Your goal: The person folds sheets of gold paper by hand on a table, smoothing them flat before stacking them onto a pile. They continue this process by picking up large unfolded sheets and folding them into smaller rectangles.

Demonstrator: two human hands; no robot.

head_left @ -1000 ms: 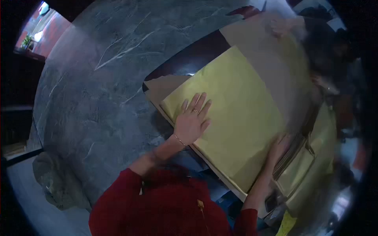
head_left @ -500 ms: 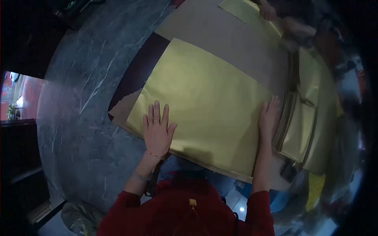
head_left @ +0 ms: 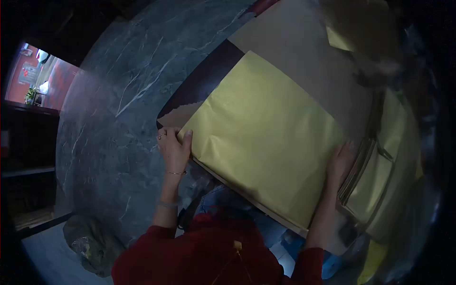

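A large gold paper sheet (head_left: 266, 128) lies at an angle in front of me, with creases near its left corner. My left hand (head_left: 174, 146) pinches that corner, the thumb on top and the fingers around the edge. At the sheet's right edge rests my right hand (head_left: 339, 166), its fingers stretched out along the paper; their undersides are hidden. Brown paper (head_left: 308, 57) lies under the gold sheet and beyond it. A dark maroon sheet (head_left: 202, 78) shows along the left side.
The grey marbled table (head_left: 128, 137) extends to the left. Right of my right hand stands a stack of folded gold and brown paper (head_left: 368, 185). Another person's blurred arm (head_left: 380, 66) reaches in at the upper right, near a gold piece (head_left: 338, 40).
My left hand has gone from lying flat on the gold sheet to gripping its left corner. New creases show in the sheet. The camera view has shifted, and the other person's arm has moved.
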